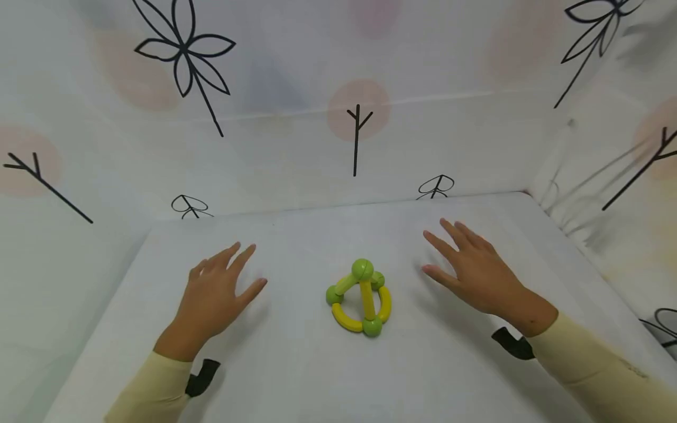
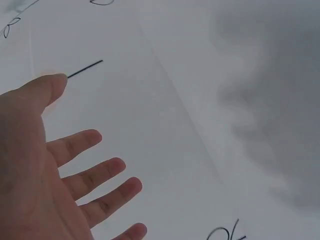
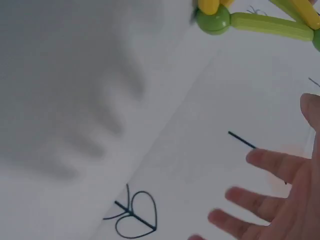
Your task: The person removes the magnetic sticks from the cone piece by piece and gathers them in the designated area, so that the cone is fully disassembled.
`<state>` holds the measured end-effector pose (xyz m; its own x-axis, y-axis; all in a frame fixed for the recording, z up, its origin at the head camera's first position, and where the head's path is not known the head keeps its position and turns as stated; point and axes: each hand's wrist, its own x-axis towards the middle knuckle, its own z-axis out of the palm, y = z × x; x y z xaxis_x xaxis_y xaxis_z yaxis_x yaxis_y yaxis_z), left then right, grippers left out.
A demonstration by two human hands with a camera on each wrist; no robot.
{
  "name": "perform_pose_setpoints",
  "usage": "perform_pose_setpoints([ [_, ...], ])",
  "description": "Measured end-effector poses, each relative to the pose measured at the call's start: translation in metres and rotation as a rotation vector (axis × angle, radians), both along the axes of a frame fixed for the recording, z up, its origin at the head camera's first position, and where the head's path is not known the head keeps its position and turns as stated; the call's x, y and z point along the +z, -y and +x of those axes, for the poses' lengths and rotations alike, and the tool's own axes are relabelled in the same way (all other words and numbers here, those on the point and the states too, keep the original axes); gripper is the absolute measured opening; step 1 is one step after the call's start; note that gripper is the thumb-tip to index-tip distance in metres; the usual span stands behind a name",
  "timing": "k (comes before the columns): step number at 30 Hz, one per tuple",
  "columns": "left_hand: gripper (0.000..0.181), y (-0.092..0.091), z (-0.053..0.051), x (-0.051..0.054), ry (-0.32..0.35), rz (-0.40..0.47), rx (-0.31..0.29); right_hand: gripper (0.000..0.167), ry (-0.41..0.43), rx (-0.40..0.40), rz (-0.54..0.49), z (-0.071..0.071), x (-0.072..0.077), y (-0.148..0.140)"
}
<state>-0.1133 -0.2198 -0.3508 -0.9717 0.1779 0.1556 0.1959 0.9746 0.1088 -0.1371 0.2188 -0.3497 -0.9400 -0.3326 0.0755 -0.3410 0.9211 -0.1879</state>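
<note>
In the head view, a toy frame of green balls joined by yellow and light-green rods (image 1: 367,299) stands on the white table between both hands. One ball is at its top, and curved yellow rods run along its base. To its left, my left hand (image 1: 211,296) hovers over the table with fingers spread, touching nothing. On the other side my right hand (image 1: 478,276) also hovers, its fingers spread and holding nothing. Part of the toy's green ball (image 3: 213,20) shows at the top of the right wrist view. The left wrist view shows only my left hand (image 2: 65,175).
The white table (image 1: 285,376) has a white cloth wall (image 1: 275,158) with black plant drawings and pale blotches behind it. Similar cloth hangs at both sides. Dark bands (image 1: 203,378) sit near both sleeve cuffs.
</note>
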Motion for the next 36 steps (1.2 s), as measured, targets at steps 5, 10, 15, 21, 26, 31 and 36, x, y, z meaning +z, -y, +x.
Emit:
perform_pose_setpoints([
  [5, 0.047, -0.042, -0.008, 0.003, -0.182, 0.134, -0.095, 0.040, -0.013, 0.062, -0.182, 0.002, 0.009, 0.029],
  [10, 0.033, -0.086, -0.013, 0.002, -0.247, 0.330, -0.164, 0.013, -0.106, 0.221, -0.465, 0.000, 0.012, 0.056],
  [15, 0.026, -0.118, -0.013, -0.003, -0.193, 0.587, -0.214, 0.010, -0.143, 0.303, -0.747, -0.001, 0.013, 0.075],
  [21, 0.029, -0.132, -0.012, -0.017, -0.027, 0.716, -0.209, 0.015, -0.174, 0.213, -0.869, -0.001, 0.006, 0.085],
  [26, 0.039, -0.131, -0.014, -0.025, 0.025, 0.669, -0.238, 0.014, -0.104, 0.205, -0.887, -0.002, 0.000, 0.087],
  [31, 0.046, -0.131, -0.016, -0.030, 0.006, 0.624, -0.282, 0.015, -0.030, 0.227, -0.873, -0.003, -0.005, 0.087],
  [36, 0.047, -0.133, -0.016, -0.031, -0.004, 0.630, -0.319, 0.023, -0.020, 0.308, -0.795, -0.004, -0.010, 0.086],
])
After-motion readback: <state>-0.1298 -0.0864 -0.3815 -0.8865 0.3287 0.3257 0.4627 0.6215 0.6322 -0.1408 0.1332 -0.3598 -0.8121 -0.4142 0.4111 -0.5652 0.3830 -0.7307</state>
